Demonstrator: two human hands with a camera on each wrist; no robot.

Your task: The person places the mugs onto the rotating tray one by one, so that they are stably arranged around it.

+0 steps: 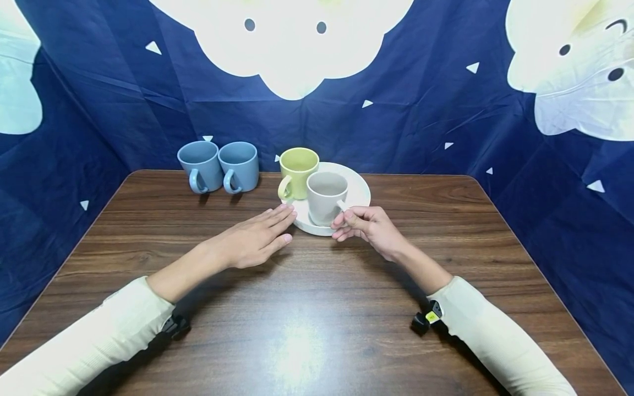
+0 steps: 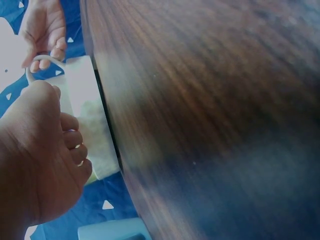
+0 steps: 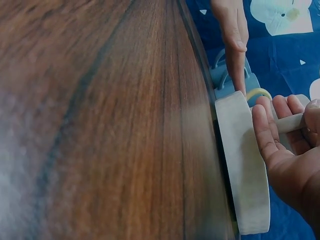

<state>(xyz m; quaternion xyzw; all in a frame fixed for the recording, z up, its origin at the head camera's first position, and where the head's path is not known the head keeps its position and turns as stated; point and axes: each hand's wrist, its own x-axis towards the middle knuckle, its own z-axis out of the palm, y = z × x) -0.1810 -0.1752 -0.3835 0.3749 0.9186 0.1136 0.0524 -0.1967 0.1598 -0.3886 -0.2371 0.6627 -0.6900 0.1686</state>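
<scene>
In the head view a white round plate (image 1: 360, 190) with a raised rim stands toward the back of the table. On it are a yellow-green mug (image 1: 299, 182) and, closer to me, a light grey mug (image 1: 321, 208). My right hand (image 1: 370, 226) pinches the grey mug's handle between thumb and fingers; the right wrist view also shows this hand (image 3: 295, 165) beside the plate's side wall (image 3: 245, 170). My left hand (image 1: 255, 239) reaches in with straight fingers, its fingertips at the plate's left rim. Whether they touch it is hard to tell.
Two blue mugs, one farther left (image 1: 202, 164) and one beside it (image 1: 240, 165), stand at the back left with handles toward me. The brown wooden table (image 1: 238, 341) ends at a back edge, behind which hangs a dark blue cloth (image 1: 421, 137) with white cloud shapes.
</scene>
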